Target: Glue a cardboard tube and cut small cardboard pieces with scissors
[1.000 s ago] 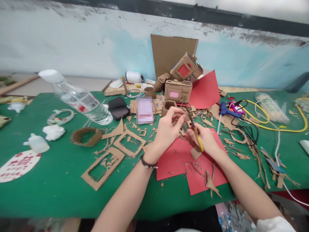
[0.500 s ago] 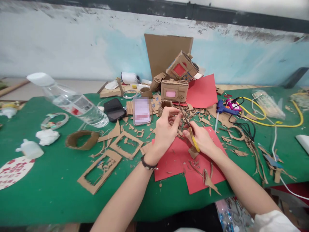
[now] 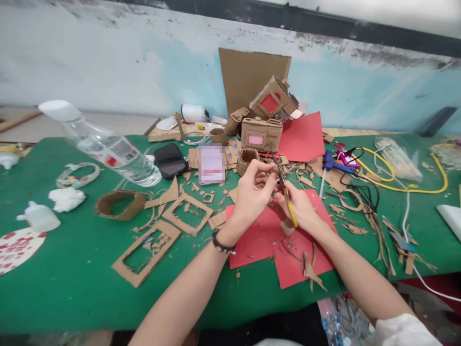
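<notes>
My right hand (image 3: 301, 207) is closed around a pair of scissors (image 3: 286, 193) with a yellow handle, blades pointing up and away from me. Close against the blades, my left hand (image 3: 255, 188) has thumb and fingers pinched together; whatever sits between them is too small to make out. Both hands are above red paper (image 3: 252, 240) scattered with brown cardboard scraps (image 3: 309, 270). Just beyond my left hand stands a small cardboard ring (image 3: 247, 161), and behind that a cardboard camera model (image 3: 261, 135) with a pink screen.
Left of my hands lie cardboard frames (image 3: 147, 253), a larger cardboard ring (image 3: 118, 205), a phone (image 3: 170, 160) and a tilted-looking water bottle (image 3: 108, 146). On the right are a blue glue gun (image 3: 336, 163), a yellow cable (image 3: 437, 182) and more scraps. Another cardboard model (image 3: 274, 98) leans behind.
The scissors' blades have turned slightly and now point more upright. My left fingers have shifted a little right, nearer the blades. The whole view has shifted slightly.
</notes>
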Demonstrator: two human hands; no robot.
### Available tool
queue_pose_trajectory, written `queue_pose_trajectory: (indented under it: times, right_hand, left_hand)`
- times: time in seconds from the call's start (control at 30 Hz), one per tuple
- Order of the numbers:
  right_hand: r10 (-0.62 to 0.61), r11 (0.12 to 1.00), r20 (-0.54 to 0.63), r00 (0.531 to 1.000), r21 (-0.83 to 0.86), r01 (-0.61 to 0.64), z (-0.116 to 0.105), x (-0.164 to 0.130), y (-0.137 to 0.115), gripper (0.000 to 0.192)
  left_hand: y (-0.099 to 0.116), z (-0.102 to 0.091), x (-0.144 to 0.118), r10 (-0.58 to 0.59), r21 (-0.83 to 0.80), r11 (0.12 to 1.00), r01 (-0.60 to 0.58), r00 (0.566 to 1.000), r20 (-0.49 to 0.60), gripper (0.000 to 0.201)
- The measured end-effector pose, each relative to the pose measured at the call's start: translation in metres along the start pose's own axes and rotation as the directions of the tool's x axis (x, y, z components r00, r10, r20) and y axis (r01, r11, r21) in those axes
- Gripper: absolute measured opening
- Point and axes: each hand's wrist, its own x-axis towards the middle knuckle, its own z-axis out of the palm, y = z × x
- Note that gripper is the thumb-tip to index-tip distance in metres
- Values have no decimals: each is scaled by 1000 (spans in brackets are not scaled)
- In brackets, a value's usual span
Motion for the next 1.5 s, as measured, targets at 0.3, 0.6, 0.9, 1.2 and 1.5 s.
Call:
queue_pose_trajectory:
  times: [0.3, 0.6, 0.9, 1.2, 1.5]
  right_hand:
    - [4, 1000, -1, 1000, -29, -4, 4, 2, -1, 46]
    - [22, 998, 59, 998, -53, -19, -4, 0, -5, 44]
    - [31, 982, -34, 999, -187, -37, 3, 3, 0, 47]
    - [-5, 991, 114, 993, -135, 20, -11, -1, -3, 43]
    - [67, 921, 36, 997, -386, -48, -13, 4, 0, 34]
  left_hand:
    - [7, 2, -1, -26, -3, 1000, 26, 1000, -10, 24]
    - [11, -17, 9, 23, 80, 996, -27, 999, 47, 13]
    - [9, -10, 7, -118, 32, 993, 115, 983, 139, 32]
    - [27, -35, 13, -145, 266, 963, 43, 915, 377, 29]
    - [14, -38, 12, -111, 289, 957, 12, 938, 329, 26]
